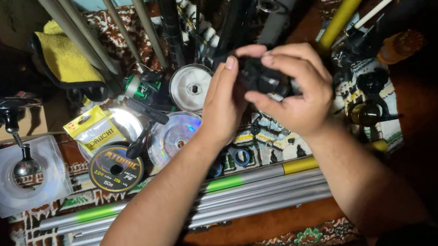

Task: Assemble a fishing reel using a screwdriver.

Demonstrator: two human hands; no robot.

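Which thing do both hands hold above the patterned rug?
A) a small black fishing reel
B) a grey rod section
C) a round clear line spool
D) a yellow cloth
A: the left hand and the right hand both grip the small black fishing reel; the yellow cloth lies untouched.

Bare forearms, dark short sleeves

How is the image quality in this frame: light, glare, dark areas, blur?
Head view: light is strongest at the centre, on both hands, left hand and right hand, which look sharp; glare whitens the clear spool; the small black part they hold is too dark for detail; left and right edges sink into shadow.
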